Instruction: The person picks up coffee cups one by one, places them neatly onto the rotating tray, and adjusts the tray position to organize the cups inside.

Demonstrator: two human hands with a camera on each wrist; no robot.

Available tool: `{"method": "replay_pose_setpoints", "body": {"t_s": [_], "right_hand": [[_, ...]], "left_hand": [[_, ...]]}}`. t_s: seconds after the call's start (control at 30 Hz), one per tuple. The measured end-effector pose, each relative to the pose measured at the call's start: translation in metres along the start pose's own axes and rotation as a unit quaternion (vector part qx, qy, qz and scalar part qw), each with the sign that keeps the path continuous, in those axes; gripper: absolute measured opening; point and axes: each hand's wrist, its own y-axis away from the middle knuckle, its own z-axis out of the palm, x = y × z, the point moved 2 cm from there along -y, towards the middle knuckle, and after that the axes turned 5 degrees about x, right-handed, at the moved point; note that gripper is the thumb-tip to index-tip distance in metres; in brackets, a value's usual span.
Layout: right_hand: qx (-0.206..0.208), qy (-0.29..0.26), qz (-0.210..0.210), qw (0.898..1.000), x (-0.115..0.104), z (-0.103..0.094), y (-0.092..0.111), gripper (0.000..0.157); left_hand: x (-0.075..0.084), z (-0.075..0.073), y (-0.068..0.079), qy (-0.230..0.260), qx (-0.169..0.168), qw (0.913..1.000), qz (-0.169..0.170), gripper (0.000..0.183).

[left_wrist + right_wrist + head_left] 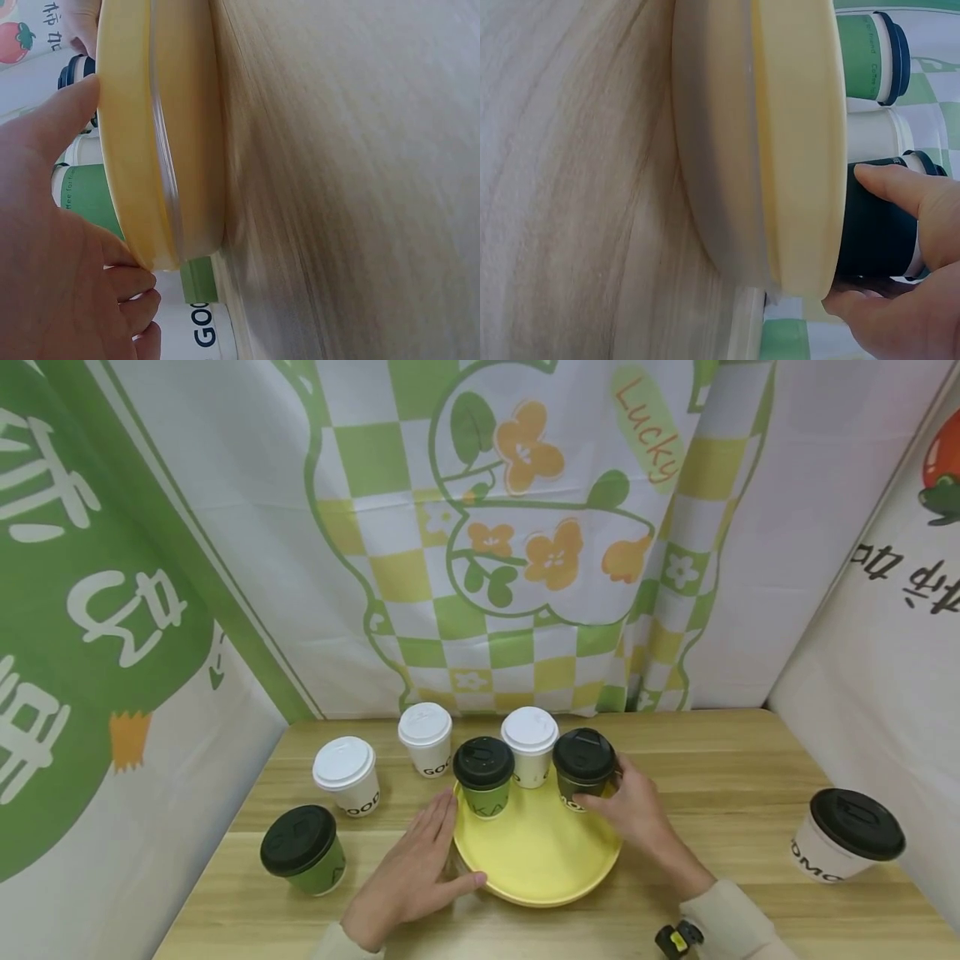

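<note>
Right hand (pixel 636 807) pinches the black cup (pixel 583 765) at the yellow tray's (pixel 542 862) far edge, left hand (pixel 412 870) straight-fingered against the rim; a sideways nudge could topple the adjacent white cup (pixel 531 745).

1. Tray (pixel 542 856) between left hand (pixel 412 870) and right hand (pixel 636 806).
2. On tray: held cup (pixel 584 758) in right hand, another cup (pixel 485 779) ahead of left hand, rear cup (pixel 530 735) behind, between both.
3. Left of left hand: near cup (pixel 303 850), middle cup (pixel 347 777) behind it.
4. Back cup (pixel 425 739) ahead of left hand.
5. Lone cup (pixel 851 837) right of right hand.
</note>
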Motion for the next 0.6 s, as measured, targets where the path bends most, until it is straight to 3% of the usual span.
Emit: {"method": "replay_pose_setpoints", "body": {"t_s": [0.6], "right_hand": [[-0.017,0.012,-0.020,1.000,0.006,-0.011,0.005,0.090]], "left_hand": [[-0.001,-0.001,0.000,0.003,0.001,1.0000,0.004,0.111]]}}
